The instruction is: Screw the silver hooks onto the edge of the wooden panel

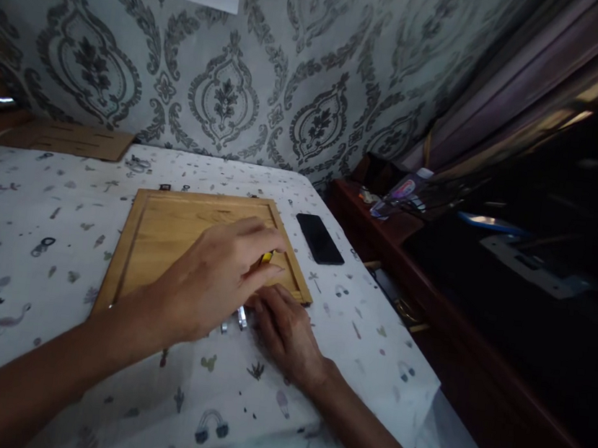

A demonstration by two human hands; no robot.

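A framed wooden panel (183, 228), much like a small cabinet door, lies flat on the table. Over its near right part is my left hand (222, 265), fingers curled and closed around a small yellow and black tool (267, 257). Most of that tool is hidden in the fingers, so its kind does not show. My right hand (289, 328) rests low at the panel's near right edge, its fingers bent together; what they hold is hidden. Just left of it, a shiny metal fitting (242, 317), perhaps a hinge, sticks out from the near edge, partly covered by my left hand.
Right of the panel lies a black phone (320, 239). Flat cardboard (66, 139) sits at the back left of the patterned tablecloth (48, 222). Beyond the table's right edge, a dark red surface (357, 196) bears a clear bottle (401, 193). A patterned wall stands behind.
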